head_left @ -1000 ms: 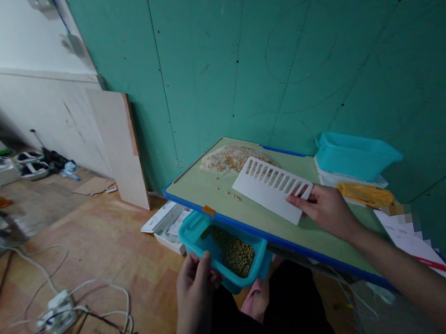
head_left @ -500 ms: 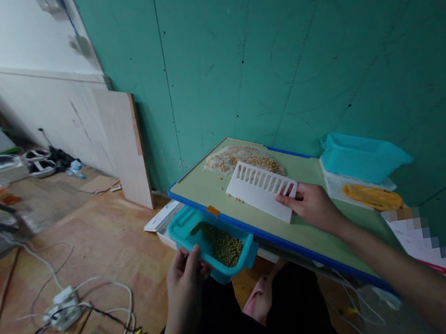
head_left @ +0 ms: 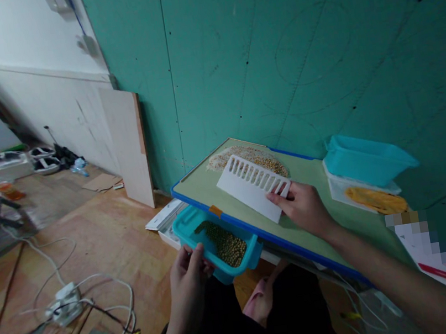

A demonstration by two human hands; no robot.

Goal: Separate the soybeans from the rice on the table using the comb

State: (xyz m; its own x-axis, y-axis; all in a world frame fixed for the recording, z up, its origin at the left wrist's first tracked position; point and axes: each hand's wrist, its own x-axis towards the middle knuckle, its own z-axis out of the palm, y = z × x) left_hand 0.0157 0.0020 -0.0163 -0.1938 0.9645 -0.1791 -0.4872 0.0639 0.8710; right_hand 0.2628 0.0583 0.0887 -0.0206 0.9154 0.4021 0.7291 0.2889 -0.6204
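Observation:
My left hand pinches the near rim of a turquoise plastic bin, held just below the table's front edge. Green beans and tan beans lie in its bottom. In my right hand is a flat white slotted scraper, gripped at its right end and tilted over the table. The scraper's slotted edge points toward a pile of mixed grains and beans at the far side and partly covers it. Whether the scraper touches the tabletop, I cannot tell.
A second turquoise bin rests on a white tray at the table's right, beside an orange-yellow cloth. A green wall rises behind the table. Cables and a power strip lie on the floor at left. A board leans against the wall.
The scraper in my right hand has shifted slightly left toward the table's front edge. My left hand keeps its grip on the bin. The whole view has shifted a little.

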